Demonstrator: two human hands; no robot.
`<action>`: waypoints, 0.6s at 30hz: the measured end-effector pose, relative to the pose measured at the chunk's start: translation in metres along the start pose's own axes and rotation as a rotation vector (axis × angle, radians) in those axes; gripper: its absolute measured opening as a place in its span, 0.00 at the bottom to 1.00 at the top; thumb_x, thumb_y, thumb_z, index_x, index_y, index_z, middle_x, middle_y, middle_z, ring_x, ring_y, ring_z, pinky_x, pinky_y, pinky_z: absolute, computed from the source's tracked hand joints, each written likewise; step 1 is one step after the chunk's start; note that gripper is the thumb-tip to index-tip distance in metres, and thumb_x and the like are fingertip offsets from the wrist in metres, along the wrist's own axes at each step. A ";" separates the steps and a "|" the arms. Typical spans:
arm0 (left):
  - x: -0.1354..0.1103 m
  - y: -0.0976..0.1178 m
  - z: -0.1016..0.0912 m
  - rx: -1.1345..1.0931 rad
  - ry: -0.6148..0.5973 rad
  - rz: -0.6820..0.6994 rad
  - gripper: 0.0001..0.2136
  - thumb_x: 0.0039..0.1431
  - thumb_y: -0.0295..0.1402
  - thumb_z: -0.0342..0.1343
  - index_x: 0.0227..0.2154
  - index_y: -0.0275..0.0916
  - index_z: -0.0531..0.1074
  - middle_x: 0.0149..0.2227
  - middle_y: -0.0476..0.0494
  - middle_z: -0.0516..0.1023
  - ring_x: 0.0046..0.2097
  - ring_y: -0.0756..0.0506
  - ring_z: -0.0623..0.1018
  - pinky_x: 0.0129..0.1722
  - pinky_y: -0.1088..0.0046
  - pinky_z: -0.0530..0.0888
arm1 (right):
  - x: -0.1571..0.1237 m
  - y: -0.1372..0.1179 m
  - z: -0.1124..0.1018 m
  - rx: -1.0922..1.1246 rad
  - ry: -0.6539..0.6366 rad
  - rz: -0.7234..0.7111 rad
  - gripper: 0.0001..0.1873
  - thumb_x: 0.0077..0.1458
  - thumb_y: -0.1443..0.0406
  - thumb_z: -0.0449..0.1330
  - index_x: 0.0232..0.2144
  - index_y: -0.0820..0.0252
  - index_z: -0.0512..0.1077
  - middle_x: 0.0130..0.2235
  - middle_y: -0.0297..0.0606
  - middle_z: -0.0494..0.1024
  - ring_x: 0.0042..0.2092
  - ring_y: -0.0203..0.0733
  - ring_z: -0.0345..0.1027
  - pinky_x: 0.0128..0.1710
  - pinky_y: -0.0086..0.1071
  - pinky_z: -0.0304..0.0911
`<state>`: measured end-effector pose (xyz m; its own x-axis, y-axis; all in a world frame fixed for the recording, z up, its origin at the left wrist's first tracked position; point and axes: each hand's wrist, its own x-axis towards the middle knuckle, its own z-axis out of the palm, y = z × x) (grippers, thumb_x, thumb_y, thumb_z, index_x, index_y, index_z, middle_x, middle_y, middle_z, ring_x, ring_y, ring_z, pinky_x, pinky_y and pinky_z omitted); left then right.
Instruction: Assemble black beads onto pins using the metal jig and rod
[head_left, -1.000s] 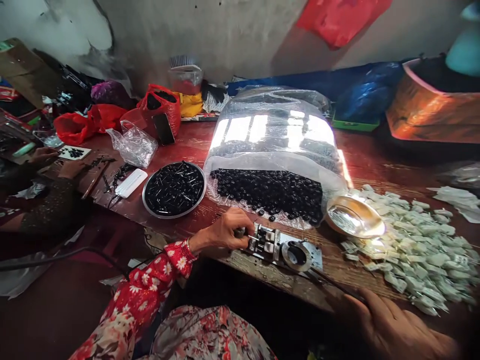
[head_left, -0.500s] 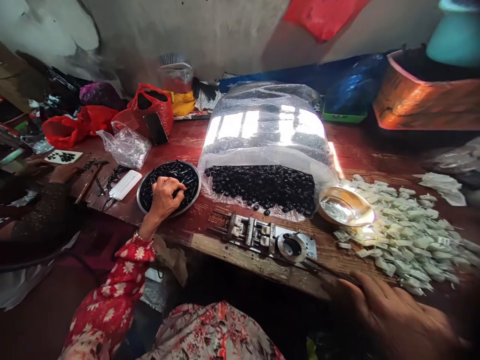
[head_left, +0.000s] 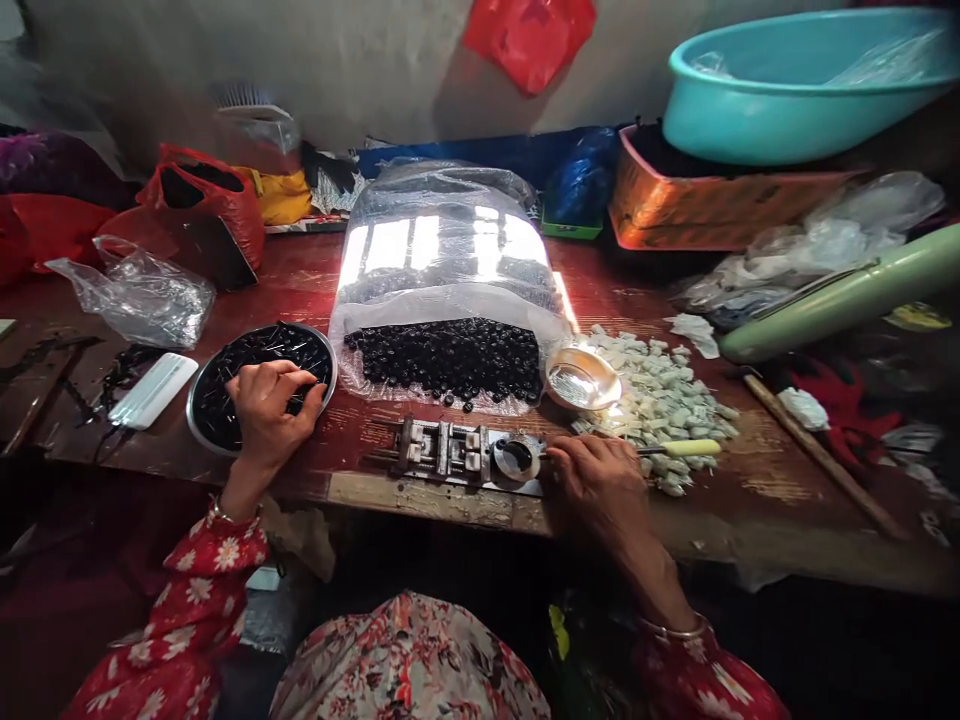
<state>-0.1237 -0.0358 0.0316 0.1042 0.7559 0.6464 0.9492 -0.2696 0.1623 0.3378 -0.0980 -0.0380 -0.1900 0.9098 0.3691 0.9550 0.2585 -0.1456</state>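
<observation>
My left hand (head_left: 274, 405) is over a round metal bowl (head_left: 330, 385) full of thin black pieces (head_left: 262, 345). Its thumb and index finger come together in a pinch; what lies between them, if anything, is too small to make out. My right hand (head_left: 604, 485) is closed around the shaft of a thin tool with a pale yellow handle (head_left: 691, 448), which sticks out to the right. Just left of those fingers is a pale ring with a dark centre (head_left: 516, 460), at the right end of a metal jig (head_left: 442, 452) along the table edge.
Behind the jig, a clear plastic bag (head_left: 450, 200) spills small black round parts (head_left: 457, 355). A shallow bowl (head_left: 581, 378) stands by a heap of whitish pieces (head_left: 645, 375). A white power bank-like box (head_left: 154, 390), a wooden stick (head_left: 825, 455) and a turquoise basin (head_left: 750, 120) are around.
The view has swung to the right, and the co-worker's arm is out of sight. My right hand has come from the lower right up to the jig. My left hand stays over the bowl.
</observation>
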 end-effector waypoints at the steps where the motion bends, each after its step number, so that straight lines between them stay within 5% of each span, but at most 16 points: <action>1: 0.001 0.011 0.005 -0.048 -0.032 0.046 0.08 0.67 0.41 0.60 0.37 0.43 0.79 0.43 0.41 0.82 0.47 0.38 0.76 0.51 0.54 0.66 | 0.005 -0.003 0.000 0.055 -0.004 0.013 0.19 0.74 0.57 0.50 0.43 0.57 0.79 0.41 0.44 0.83 0.43 0.51 0.71 0.53 0.45 0.59; 5: 0.011 0.062 0.038 -0.242 -0.256 0.204 0.09 0.70 0.38 0.56 0.36 0.42 0.79 0.38 0.44 0.82 0.43 0.41 0.76 0.48 0.60 0.68 | 0.028 -0.022 -0.003 0.311 -0.025 0.062 0.17 0.73 0.56 0.52 0.41 0.56 0.79 0.41 0.43 0.83 0.42 0.49 0.74 0.46 0.40 0.65; 10: 0.036 0.113 0.084 -0.196 -0.625 0.150 0.07 0.68 0.36 0.59 0.42 0.42 0.80 0.41 0.44 0.83 0.48 0.41 0.78 0.49 0.64 0.71 | 0.073 -0.061 -0.002 0.294 -0.101 0.150 0.13 0.70 0.57 0.58 0.40 0.54 0.80 0.42 0.41 0.84 0.45 0.48 0.76 0.45 0.36 0.64; 13: 0.045 0.125 0.100 -0.114 -0.740 0.113 0.08 0.65 0.33 0.60 0.45 0.43 0.81 0.43 0.43 0.83 0.47 0.41 0.80 0.47 0.66 0.71 | 0.102 -0.081 0.004 0.178 -0.282 0.221 0.09 0.67 0.58 0.62 0.39 0.52 0.81 0.42 0.40 0.85 0.46 0.47 0.76 0.41 0.34 0.62; 18: 0.046 0.128 0.109 -0.074 -0.763 0.070 0.09 0.66 0.33 0.58 0.45 0.43 0.81 0.45 0.43 0.83 0.46 0.42 0.82 0.42 0.68 0.72 | 0.126 -0.094 0.011 0.176 -0.506 0.311 0.10 0.65 0.59 0.62 0.43 0.50 0.83 0.45 0.39 0.86 0.46 0.46 0.77 0.38 0.33 0.60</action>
<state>0.0347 0.0298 0.0010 0.3648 0.9305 -0.0319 0.9133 -0.3509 0.2067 0.2219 -0.0035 0.0121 -0.0347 0.9812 -0.1897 0.9392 -0.0329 -0.3418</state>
